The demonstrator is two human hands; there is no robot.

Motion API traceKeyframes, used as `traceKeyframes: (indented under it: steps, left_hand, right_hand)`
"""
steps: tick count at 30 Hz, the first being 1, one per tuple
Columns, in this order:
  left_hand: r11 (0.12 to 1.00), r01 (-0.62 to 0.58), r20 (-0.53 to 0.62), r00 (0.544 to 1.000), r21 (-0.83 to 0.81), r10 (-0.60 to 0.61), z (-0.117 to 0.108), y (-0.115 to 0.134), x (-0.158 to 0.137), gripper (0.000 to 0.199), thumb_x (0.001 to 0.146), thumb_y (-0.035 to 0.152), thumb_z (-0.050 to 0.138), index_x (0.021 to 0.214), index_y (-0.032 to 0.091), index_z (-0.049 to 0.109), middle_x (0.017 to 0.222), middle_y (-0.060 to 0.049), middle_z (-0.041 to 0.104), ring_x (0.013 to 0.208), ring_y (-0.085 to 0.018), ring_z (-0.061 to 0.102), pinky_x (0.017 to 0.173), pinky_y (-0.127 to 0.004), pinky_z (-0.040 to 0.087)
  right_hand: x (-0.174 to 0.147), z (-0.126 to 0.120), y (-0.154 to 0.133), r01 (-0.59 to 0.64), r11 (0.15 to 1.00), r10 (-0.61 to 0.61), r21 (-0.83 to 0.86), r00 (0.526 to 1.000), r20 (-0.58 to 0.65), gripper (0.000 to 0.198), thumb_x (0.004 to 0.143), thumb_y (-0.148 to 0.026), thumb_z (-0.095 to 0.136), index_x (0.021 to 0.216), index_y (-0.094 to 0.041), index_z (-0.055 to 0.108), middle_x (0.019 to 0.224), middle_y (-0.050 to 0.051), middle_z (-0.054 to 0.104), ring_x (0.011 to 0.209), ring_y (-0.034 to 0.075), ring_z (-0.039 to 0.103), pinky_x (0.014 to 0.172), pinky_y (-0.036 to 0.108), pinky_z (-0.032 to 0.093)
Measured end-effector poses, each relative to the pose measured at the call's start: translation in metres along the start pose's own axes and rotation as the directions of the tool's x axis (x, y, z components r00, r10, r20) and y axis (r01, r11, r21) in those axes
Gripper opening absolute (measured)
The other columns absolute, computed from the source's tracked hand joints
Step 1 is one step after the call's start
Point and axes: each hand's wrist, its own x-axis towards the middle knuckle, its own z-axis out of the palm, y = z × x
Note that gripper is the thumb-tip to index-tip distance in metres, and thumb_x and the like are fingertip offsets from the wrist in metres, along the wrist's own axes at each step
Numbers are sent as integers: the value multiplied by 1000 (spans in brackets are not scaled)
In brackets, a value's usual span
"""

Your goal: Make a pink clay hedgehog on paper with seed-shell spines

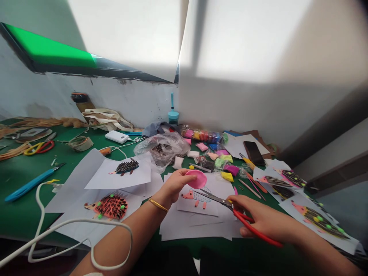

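My left hand point(176, 183), with a gold bangle at the wrist, pinches a flat round piece of pink clay point(198, 179) between thumb and fingers. In my right hand point(254, 216) is a pair of scissors point(244, 217) with red handles; the blades are parted and point left, just below the clay. Beneath both hands lies a hedgehog drawing point(201, 199) on white paper, its face and feet covered in pink and its body outlined in blue. The drawing rests on a stack of white sheets point(184, 228).
Bagged coloured clay point(227, 176) lies behind the drawing, beside a plastic bag of dark pieces point(163, 149). Finished hedgehog pictures lie left point(109, 207) and right point(319, 218). A white cable point(71, 222) loops over my left forearm. A phone point(253, 152) and blue cutter point(31, 184) are also there.
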Motion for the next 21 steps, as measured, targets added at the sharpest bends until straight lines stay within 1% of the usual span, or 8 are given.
traceKeyframes:
  steps: [2,4,7,9,11,14,17,21]
  left_hand:
    - [983,11,-63,998,-183,-22,1,1,-2,30,66,26,77,90,13,65,90,-7,67,77,-14,61,67,-22,47]
    - [931,17,-105,993,-366,-59,4,1,-6,31,67,21,76,94,16,61,95,-6,66,79,-12,62,68,-21,49]
    - [854,2,-108,992,-521,-68,11,1,-12,35,66,9,73,96,17,57,95,-5,65,77,-11,63,72,-22,52]
    - [821,4,-77,995,-571,-58,17,1,-16,38,66,6,71,99,17,56,94,-4,65,77,-11,64,76,-24,54]
    - [795,3,-66,996,-606,-54,24,1,-19,39,67,7,70,102,17,56,92,-3,66,78,-12,64,78,-25,54]
    - [774,-10,-75,996,-633,-48,33,3,-23,37,69,9,71,102,18,58,90,-2,66,75,-11,64,77,-24,55]
    - [778,-1,-45,998,-628,-34,40,5,-25,35,68,10,74,99,18,59,87,-1,66,71,-9,62,71,-21,54]
    - [799,-1,-15,1000,-602,-10,46,3,-26,30,68,13,75,94,17,60,85,-1,65,70,-9,61,68,-19,52]
  right_hand:
    - [-1,1,2,-25,1000,25,19,999,-21,79,64,-46,75,136,-30,45,138,8,47,122,36,46,101,46,40]
    - [-2,4,2,-44,996,46,73,998,-31,77,67,-44,72,137,-29,42,140,8,45,124,35,44,102,45,39]
    - [-2,15,-7,-56,973,60,224,998,-12,78,72,-40,67,141,-26,34,135,11,48,121,32,48,98,43,44]
    - [-1,25,-16,-45,945,52,323,999,-15,77,74,-41,63,142,-23,29,130,13,50,119,30,49,95,41,45]
    - [2,34,-25,-23,923,46,385,998,-52,79,74,-45,62,141,-21,27,128,14,51,119,30,48,95,42,45]
    - [7,44,-34,35,905,18,424,992,-121,86,72,-59,59,140,-19,25,127,17,49,118,31,48,98,46,41]
    - [12,48,-38,87,896,-16,436,987,-163,93,69,-69,56,140,-18,24,128,18,48,116,32,48,98,49,40]
    - [16,52,-34,130,880,-52,456,983,-179,95,68,-73,55,139,-18,25,126,18,47,114,32,49,96,47,40]
